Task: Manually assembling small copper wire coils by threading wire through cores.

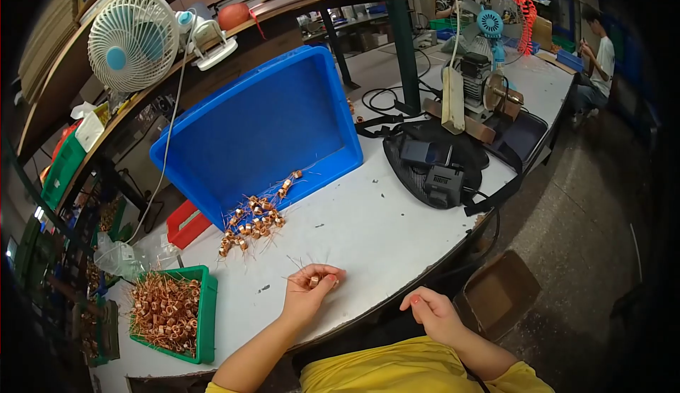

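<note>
Over the white table [354, 251], near its front edge, my left hand [306, 295] is closed around a small copper-wire coil [314, 280]. Thin wire ends stick out above its fingers. My right hand [431, 313] hovers just off the table's edge with its fingers curled and thumb pressed in; whatever it may hold is hidden. Ahead of the left hand lies a loose pile of copper coils [248, 227], at the mouth of a blue bin [248, 127] tipped on its side. To the left, a green tray [207, 315] is heaped with more coils [166, 308].
A red bin [188, 224] and plastic bag [120, 257] lie behind the green tray. At right are a black bag with devices [432, 170] and a motor [476, 81]. A fan [134, 38] stands on the shelf, a cardboard box [501, 294] on the floor, a person [599, 60] farther off.
</note>
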### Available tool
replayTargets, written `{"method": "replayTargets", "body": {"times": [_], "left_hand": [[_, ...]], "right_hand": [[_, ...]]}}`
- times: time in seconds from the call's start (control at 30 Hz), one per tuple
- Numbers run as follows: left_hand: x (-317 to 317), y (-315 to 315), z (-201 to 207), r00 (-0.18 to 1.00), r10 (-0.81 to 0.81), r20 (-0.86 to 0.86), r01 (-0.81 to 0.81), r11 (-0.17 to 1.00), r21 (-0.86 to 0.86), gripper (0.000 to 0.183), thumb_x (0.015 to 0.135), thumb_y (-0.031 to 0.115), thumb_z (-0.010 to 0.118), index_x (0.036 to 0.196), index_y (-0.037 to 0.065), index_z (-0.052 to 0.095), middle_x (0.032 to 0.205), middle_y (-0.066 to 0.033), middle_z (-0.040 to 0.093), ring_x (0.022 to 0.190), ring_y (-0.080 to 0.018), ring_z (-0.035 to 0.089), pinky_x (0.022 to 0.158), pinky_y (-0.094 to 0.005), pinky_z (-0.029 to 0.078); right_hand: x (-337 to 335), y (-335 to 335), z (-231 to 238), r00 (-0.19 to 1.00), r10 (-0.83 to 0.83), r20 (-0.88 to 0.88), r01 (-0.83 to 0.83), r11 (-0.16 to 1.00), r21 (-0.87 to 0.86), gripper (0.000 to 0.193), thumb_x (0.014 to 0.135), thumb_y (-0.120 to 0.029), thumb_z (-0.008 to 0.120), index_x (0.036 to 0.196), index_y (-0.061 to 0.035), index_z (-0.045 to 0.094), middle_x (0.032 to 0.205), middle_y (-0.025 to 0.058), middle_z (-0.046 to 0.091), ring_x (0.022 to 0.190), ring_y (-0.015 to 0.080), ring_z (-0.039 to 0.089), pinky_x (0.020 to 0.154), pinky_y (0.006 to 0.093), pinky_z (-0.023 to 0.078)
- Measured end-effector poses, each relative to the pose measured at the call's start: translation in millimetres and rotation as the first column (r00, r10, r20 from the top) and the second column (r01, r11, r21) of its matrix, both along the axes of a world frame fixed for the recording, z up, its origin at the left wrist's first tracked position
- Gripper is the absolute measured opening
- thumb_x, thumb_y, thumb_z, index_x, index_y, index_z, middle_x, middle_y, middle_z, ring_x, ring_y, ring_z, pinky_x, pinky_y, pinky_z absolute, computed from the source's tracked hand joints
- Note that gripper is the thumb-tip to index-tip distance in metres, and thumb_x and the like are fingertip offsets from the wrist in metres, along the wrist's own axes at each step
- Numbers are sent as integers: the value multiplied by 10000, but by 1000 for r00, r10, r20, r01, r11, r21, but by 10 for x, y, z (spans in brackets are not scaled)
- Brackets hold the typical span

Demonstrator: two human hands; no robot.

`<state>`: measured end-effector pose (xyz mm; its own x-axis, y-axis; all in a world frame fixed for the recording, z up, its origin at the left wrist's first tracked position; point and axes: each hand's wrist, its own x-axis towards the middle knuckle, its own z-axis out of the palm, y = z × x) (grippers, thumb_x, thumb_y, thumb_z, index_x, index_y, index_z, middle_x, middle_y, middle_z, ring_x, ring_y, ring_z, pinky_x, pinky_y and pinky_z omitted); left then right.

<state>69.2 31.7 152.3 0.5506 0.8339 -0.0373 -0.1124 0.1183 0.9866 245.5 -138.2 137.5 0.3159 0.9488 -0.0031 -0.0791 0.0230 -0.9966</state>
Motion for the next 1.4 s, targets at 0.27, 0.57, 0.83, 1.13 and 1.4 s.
{"method": "replayTargets", "body": {"times": [0.27,0.57,0.83,1.13,1.4], "left_hand": [[-113,444,-591,980,29,-198,89,822,563,74,732,8,640,787,32,598,728,-45,533,595,-115,466,761,-270,445],[-291,632,-697,972,-22,-234,134,871,473,84,742,64,671,750,51,589,781,-44,569,850,-186,568,764,-281,449],[-566,768,-827,954,191,-230,13,742,670,124,755,82,664,683,60,564,845,-42,602,988,-231,567,779,-275,453],[-898,926,-759,973,213,89,-203,973,-109,185,843,161,586,689,79,524,773,-85,608,927,-209,602,773,-343,499],[-1256,971,-862,873,384,302,-171,819,-547,139,851,150,570,875,20,527,804,-80,602,744,-166,614,606,-268,522]], "right_hand": [[-163,201,-287,1000,11,-22,-13,998,-70,191,900,-106,402,819,-31,558,528,-40,355,487,56,297,460,178,254],[-483,613,-356,990,123,68,-116,989,-96,191,897,-96,398,829,-32,564,534,-45,354,492,56,289,462,175,246],[-737,957,-250,965,197,173,-180,977,-112,189,897,-95,401,839,-37,572,541,-51,351,500,54,283,465,178,233],[-1017,1137,-347,948,256,191,-238,965,-111,191,905,-118,409,848,-46,576,538,-54,352,497,48,279,463,182,228],[-1097,1063,-603,985,173,2,-173,982,-73,165,888,-84,411,858,-32,565,570,-46,374,525,50,303,492,165,246]]}}
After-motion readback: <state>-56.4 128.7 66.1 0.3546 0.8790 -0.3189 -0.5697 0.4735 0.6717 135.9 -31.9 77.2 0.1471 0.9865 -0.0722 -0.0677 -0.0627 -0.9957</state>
